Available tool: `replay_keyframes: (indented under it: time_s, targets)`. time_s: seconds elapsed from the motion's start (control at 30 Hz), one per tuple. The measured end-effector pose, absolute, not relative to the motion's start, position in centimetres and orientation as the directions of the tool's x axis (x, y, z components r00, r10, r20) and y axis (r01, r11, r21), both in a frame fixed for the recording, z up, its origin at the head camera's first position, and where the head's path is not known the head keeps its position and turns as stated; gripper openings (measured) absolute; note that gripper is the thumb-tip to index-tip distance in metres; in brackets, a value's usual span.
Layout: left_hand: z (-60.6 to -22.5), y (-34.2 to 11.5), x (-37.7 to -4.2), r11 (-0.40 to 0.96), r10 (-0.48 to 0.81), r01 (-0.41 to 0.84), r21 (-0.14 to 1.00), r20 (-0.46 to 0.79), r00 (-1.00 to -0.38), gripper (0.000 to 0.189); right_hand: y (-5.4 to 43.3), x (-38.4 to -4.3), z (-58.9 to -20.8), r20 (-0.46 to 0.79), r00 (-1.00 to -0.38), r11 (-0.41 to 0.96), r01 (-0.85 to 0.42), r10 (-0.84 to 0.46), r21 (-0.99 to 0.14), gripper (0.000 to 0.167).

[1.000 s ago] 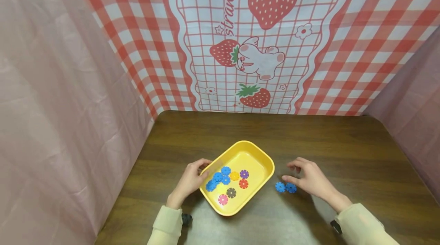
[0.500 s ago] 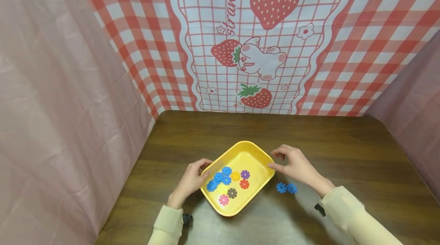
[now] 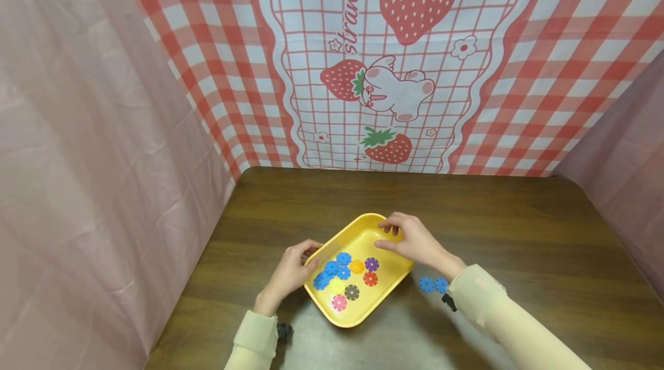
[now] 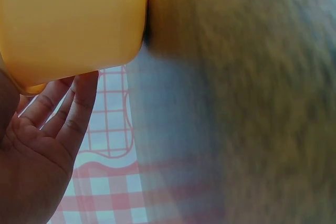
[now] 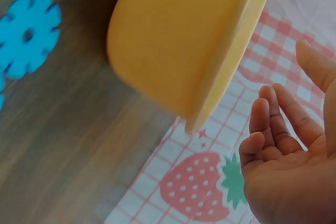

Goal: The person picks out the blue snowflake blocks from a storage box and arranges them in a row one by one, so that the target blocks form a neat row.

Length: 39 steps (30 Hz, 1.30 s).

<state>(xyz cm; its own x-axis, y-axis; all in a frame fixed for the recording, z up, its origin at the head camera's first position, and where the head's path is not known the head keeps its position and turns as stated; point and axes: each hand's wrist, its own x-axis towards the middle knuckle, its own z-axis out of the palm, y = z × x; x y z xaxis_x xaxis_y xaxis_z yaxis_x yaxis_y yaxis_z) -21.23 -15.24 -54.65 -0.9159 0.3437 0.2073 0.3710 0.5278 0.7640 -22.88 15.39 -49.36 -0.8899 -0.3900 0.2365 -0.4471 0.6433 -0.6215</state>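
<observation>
A yellow plastic tray [image 3: 339, 324] sits angled on the table, with several notched plastic discs inside: overlapping blue discs [image 3: 331, 268], plus an orange disc [image 3: 357, 266], a purple disc [image 3: 371, 264], a red disc [image 3: 370, 279], a dark disc [image 3: 352, 292] and a pink disc [image 3: 339, 302]. My left hand [image 3: 287, 273] holds the tray's left rim, thumb over the edge and fingers outside. Over the tray's far right corner hovers my right hand [image 3: 417, 243]. Nothing lies in its palm [image 5: 289, 177], and its fingers are loosely bent, as the right wrist view shows.
Two blue notched discs [image 3: 426, 284] lie side by side on the wooden table [image 3: 498, 231], right of the tray and near my right wrist. A strawberry-print cloth [image 3: 386, 93] hangs behind the table. Pink drapes [image 3: 98, 145] flank the sides.
My right hand has moved left and away, from beside the two loose blue discs to above the tray's far right corner. The left hand keeps its hold on the rim.
</observation>
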Motion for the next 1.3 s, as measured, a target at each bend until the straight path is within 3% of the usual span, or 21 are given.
replay_keyframes:
  time_s: [0.67,1.3]
  targets:
    - [-54.7,-15.5,-21.7,0.494,0.352,0.400,0.772,0.243,-0.904,0.024,8.3,-23.6,-52.8,0.185,-0.838,0.590,-0.502,-0.514,-0.633,0.033]
    - [-55.1,-15.5,-21.3,0.499,0.355,0.393,0.772,0.232,-0.906,0.023,5.1,-23.1,-55.3,0.048,-0.858,0.671,-0.433,-0.511,-0.602,0.031]
